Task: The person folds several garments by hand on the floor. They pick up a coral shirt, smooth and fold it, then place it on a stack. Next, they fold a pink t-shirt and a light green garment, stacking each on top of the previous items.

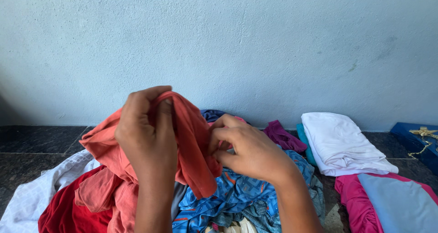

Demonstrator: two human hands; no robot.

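My left hand (147,132) is raised in the middle of the view, its fingers closed over a bunched fold of a coral-orange garment (194,141). My right hand (248,151) pinches the same garment's edge just to the right, fingers curled into the cloth. The garment drapes down to the left over a heap of clothes. Below my hands lies a blue patterned cloth (232,196) with orange marks. A dark red piece (68,210) sits at the lower left of the heap.
A folded white cloth (340,144) lies at the right on a teal piece, with a purple cloth (285,137) beside it. A pink and light blue stack (388,201) sits lower right. A blue box (417,139) stands by the pale blue wall (228,41). The floor (36,146) is dark stone.
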